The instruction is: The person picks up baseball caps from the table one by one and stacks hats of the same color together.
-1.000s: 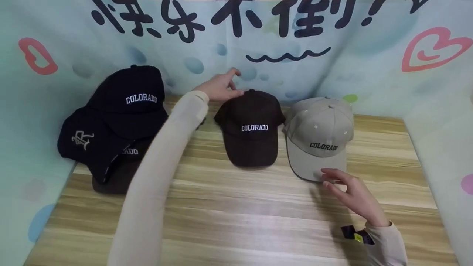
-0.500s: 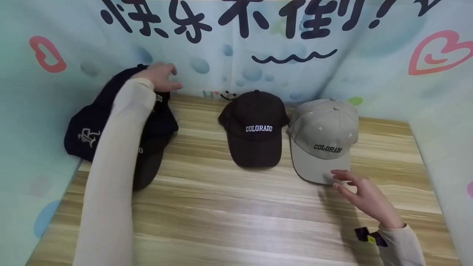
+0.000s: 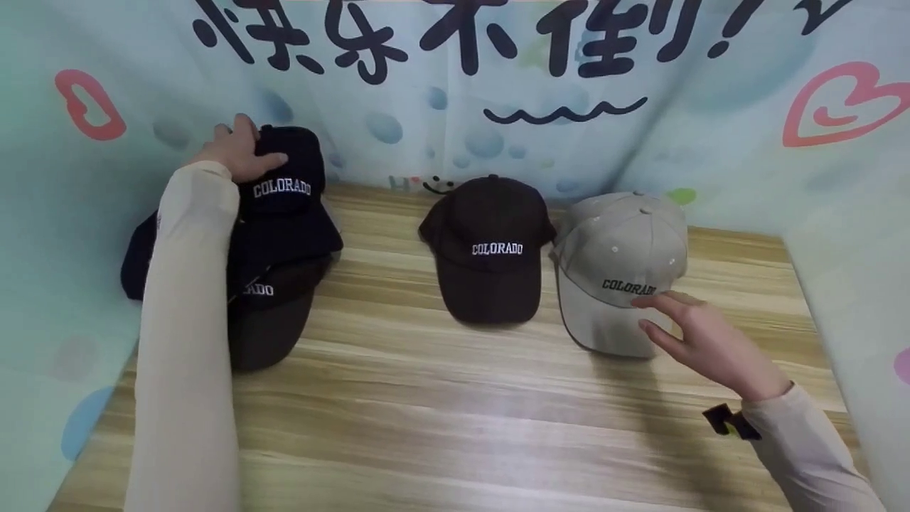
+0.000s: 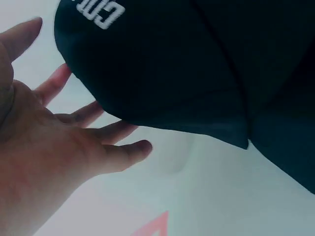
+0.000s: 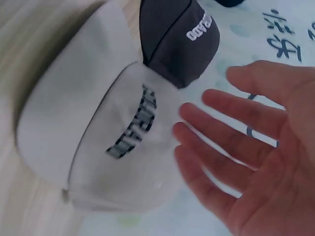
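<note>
At the back left, my left hand reaches round the crown of a navy cap lettered COLORADO. In the left wrist view its fingers are spread and fairly straight, the tips partly behind the cap, while the thumb stands apart. Over the right side of a light grey cap hovers my right hand. The right wrist view has that hand's fingers extended beside the grey cap, holding nothing; contact is unclear. Between the hands sits a dark brown cap on the wooden table.
Under the navy cap lies another dark brown cap. A second navy cap is mostly behind my left sleeve. Printed cloth walls the wooden table at the back and both sides.
My left hand has swung left from behind the middle brown cap to the navy cap. The right hand has moved slightly right and away, still over the grey cap.
</note>
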Demonstrator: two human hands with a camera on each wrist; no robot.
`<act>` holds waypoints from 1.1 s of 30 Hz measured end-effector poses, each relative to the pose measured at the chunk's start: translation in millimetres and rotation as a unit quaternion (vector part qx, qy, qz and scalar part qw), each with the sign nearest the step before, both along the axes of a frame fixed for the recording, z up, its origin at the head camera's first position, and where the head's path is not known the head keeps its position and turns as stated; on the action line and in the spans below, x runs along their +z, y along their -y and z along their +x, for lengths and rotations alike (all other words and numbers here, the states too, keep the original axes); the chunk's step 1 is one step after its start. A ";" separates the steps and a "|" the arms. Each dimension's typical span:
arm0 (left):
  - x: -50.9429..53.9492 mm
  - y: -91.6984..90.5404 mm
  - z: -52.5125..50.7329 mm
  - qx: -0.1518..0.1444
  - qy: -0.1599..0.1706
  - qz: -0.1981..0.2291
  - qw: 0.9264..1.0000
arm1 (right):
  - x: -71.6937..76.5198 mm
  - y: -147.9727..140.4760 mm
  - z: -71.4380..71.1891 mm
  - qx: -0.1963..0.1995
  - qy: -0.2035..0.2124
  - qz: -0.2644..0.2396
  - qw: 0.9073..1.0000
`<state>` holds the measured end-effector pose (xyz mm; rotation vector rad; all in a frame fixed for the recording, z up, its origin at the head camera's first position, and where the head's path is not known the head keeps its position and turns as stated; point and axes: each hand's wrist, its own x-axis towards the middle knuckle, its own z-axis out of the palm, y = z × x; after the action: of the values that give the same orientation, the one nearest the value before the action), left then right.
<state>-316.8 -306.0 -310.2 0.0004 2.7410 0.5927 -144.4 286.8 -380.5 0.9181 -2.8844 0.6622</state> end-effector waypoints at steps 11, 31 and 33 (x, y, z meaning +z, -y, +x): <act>-11.7 28.7 4.9 0.037 0.038 0.037 0.998 | -25.8 60.9 -21.1 0.120 -0.084 -0.018 0.989; 25.2 11.3 -1.0 -0.026 0.097 0.148 0.984 | -52.3 100.8 -16.6 0.187 -0.028 0.004 0.982; 29.3 3.0 0.1 -0.036 0.111 0.190 0.975 | -53.6 101.7 -16.6 0.192 -0.027 0.006 0.981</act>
<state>-316.7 -309.0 -280.9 0.1156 2.3650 1.0195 -161.0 185.1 -434.1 1.4897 -2.6862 0.6266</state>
